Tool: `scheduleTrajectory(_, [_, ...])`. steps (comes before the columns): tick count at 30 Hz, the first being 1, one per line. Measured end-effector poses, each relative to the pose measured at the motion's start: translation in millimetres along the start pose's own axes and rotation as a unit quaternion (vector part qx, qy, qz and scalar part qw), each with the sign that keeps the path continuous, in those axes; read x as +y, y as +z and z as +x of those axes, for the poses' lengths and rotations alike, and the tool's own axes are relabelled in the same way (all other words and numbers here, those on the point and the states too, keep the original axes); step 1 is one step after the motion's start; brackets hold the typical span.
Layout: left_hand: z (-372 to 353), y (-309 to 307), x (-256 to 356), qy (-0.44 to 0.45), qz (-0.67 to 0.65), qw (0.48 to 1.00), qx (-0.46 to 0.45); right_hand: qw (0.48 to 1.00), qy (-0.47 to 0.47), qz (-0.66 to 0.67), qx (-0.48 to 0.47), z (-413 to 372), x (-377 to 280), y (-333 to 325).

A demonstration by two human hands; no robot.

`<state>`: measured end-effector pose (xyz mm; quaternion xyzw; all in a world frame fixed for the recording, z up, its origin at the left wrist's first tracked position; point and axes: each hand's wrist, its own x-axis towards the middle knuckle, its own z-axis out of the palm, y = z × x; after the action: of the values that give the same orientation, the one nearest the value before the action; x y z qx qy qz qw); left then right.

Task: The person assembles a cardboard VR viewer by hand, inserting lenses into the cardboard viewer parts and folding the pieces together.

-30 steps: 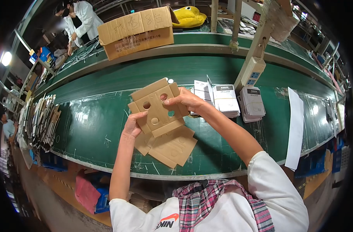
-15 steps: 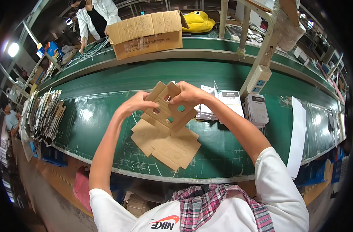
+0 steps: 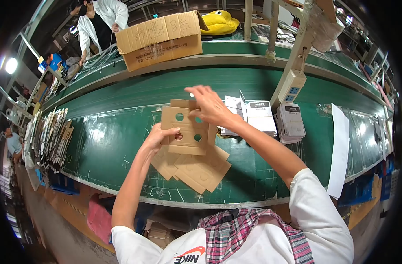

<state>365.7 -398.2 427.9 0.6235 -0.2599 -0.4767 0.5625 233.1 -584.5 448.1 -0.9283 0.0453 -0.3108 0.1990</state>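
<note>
A brown cardboard piece [image 3: 187,128] with four round holes and folded edges is held up over the green work surface. My left hand [image 3: 158,135] grips its left side, with the thumb on the front by the lower left hole. At the top right corner is my right hand [image 3: 210,105], its fingers spread and partly blurred; the thumb lies near the upper right hole. Below the held piece, flat cardboard pieces [image 3: 203,170] overlap one another on the surface.
White printed booklets [image 3: 261,118] and another stack [image 3: 291,123] stand at right, near a post with sockets [image 3: 292,90]. Packed sheets [image 3: 51,136] stand at left. A large carton [image 3: 161,42], a yellow item [image 3: 220,23] and a person [image 3: 102,24] are behind. White sheet [image 3: 339,152] lies far right.
The held cardboard has turned from slanted to nearly upright. My right hand has opened and lifted towards its top corner, while my left hand has moved lower on its left side.
</note>
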Motion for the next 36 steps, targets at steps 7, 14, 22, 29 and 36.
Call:
scheduleTrajectory(7, [-50, -5, 14, 0.153, 0.107, 0.981, 0.062, 0.807, 0.226, 0.538, -0.088, -7, 19, -27])
scheduleTrajectory(14, [-112, 36, 44, 0.493, 0.491, 0.713, 0.087, 0.882, -0.024, 0.336, -0.329, -27, -44, -52])
scheduleTrajectory(22, [-141, 53, 14, 0.494, 0.522, 0.684, 0.123, 0.953, -0.057, 0.195, -0.223, -69, -67, -64])
scheduleTrajectory(29, [-137, 63, -11, 0.524, 0.561, 0.620, 0.161, 0.823, 0.292, 0.445, -0.195, -98, -60, -49])
scheduleTrajectory(36, [-126, 48, -2, 0.409, 0.313, 0.813, 0.272, 0.797, 0.317, 0.477, -0.190, -93, -46, -66])
